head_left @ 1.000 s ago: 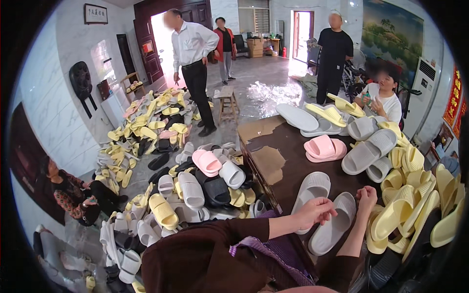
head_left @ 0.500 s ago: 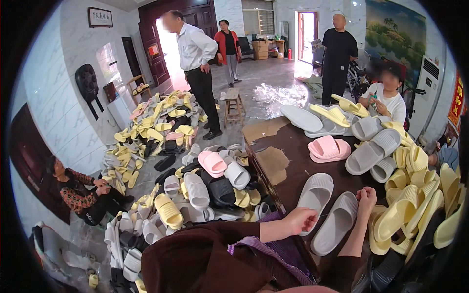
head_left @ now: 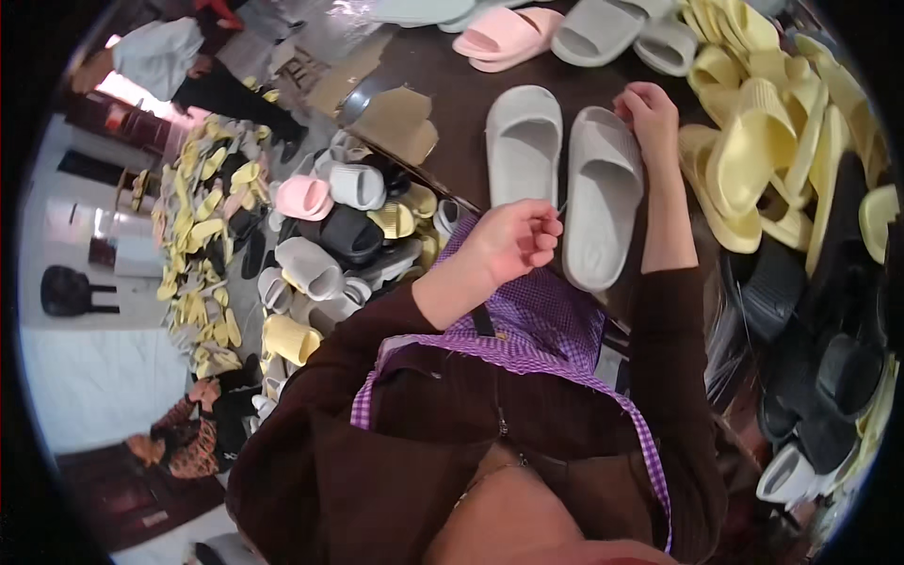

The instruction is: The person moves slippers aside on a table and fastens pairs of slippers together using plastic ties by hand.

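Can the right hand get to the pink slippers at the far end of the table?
Probably yes. The right hand sits at the toe of the right grey slipper, and the pink slippers lie just beyond on the dark table, with bare tabletop between and nothing blocking. It would likely need a forward stretch.

Both arms are stretched forward in dark brown sleeves, elbows bent a bit. The left hand (head_left: 513,243) is curled into a loose fist, fingers (head_left: 544,237) tucked in, pretty much pinched together. The right hand (head_left: 646,111) is held further out, fingers bunched and knuckles raised.
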Demonstrator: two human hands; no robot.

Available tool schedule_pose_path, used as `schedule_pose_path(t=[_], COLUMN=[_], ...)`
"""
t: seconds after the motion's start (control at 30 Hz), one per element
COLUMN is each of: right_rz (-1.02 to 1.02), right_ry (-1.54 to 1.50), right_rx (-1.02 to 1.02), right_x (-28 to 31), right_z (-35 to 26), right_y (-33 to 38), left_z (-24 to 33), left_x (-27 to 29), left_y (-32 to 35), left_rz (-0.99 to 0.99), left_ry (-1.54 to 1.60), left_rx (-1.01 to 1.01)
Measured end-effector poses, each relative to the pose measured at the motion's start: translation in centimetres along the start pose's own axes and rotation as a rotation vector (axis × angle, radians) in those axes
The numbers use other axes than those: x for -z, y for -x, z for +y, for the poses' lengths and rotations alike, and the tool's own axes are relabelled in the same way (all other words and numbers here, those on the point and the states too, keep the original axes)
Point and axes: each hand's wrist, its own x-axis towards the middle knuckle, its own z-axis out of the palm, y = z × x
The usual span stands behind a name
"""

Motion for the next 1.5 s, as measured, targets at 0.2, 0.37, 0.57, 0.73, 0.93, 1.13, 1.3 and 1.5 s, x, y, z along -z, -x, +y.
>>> schedule_pose_path(t=[0.2,0.37,0.57,0.73,0.93,1.13,1.3,1.5], right_rz=[0.032,0.032,0.066,0.066,-0.027,-0.2,-0.439,-0.561], right_ry=[0.055,0.058,0.052,0.099,-0.009,-0.143,0.058,0.768], right_rx=[-0.07,-0.085,-0.139,-0.161,-0.136,-0.196,-0.147,0.842], right_x=[1.0,1.2,1.1,1.3,1.0,-1.8,-4.9,-12.2], right_z=[0.4,0.8,0.8,0.6,0.7,-1.0,-1.6,4.2], right_y=[1.3,1.0,0.8,0.8,1.4,0.8,-3.5,-8.4], left_z=[-1.3,-1.5,0.2,1.2,4.0,6.8,7.8,7.1], left_x=[-0.7,-0.9,-0.6,-1.1,-0.3,-0.2,-1.2,6.7], left_y=[1.1,1.3,-0.2,-1.1,-4.6,-6.6,-7.3,-12.6], left_rz=[0.027,-0.077,-0.139,-0.125,0.085,0.233,0.239,-0.167], left_ry=[0.026,-0.006,-0.057,-0.109,-0.331,-0.851,-0.942,-1.353], left_rx=[0.031,0.076,0.132,0.104,-0.18,-0.393,-0.358,-0.886])
